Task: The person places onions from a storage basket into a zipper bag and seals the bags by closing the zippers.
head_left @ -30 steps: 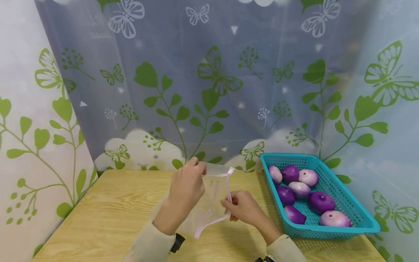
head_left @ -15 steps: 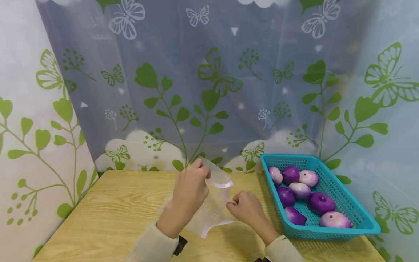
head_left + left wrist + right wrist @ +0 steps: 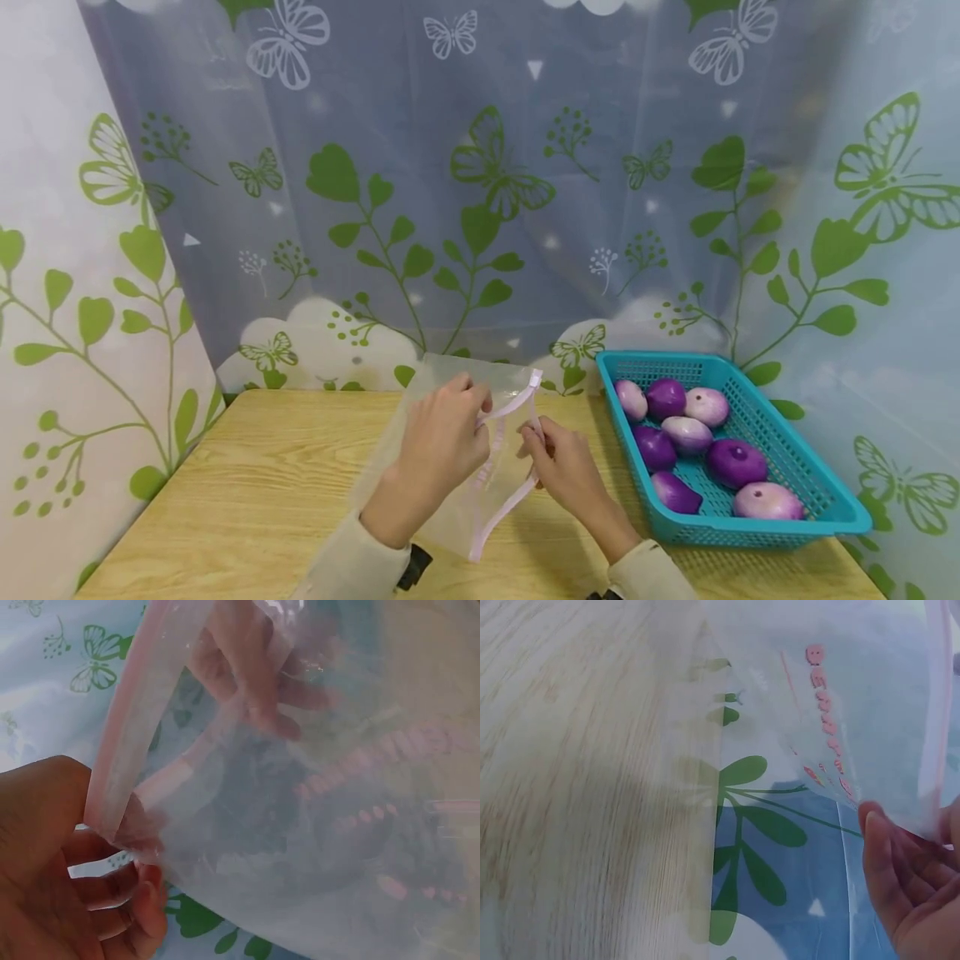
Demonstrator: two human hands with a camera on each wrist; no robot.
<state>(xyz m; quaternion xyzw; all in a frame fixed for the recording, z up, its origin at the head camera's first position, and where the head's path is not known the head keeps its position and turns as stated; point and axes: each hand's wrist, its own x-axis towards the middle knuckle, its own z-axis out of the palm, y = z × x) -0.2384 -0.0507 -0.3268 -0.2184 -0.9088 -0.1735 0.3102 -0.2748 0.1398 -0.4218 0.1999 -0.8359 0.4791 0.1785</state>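
A clear zip-top bag (image 3: 513, 454) with a pink seal strip is held above the table, its mouth facing right and parted. My left hand (image 3: 444, 442) pinches one side of the mouth, and my right hand (image 3: 566, 468) pinches the opposite side. In the left wrist view, thumb and fingers of the left hand (image 3: 82, 862) grip the bag's edge below the pink strip. Through the film (image 3: 300, 847) the other hand's fingers show. The right wrist view has the right hand (image 3: 915, 877) gripping the rim beside pink printed lettering. No contents show inside the bag.
To the right stands a teal perforated basket (image 3: 757, 531) with several purple and pale onions (image 3: 737, 463) in it. Under the hands is a wood-grain table (image 3: 247, 500). A butterfly-and-leaf patterned curtain (image 3: 405, 125) hangs behind and at both sides.
The bag's mouth has spread wider after sagging half a second ago, and its far corner has risen. The left hand has shifted slightly right; the right hand has regripped the rim a little higher.
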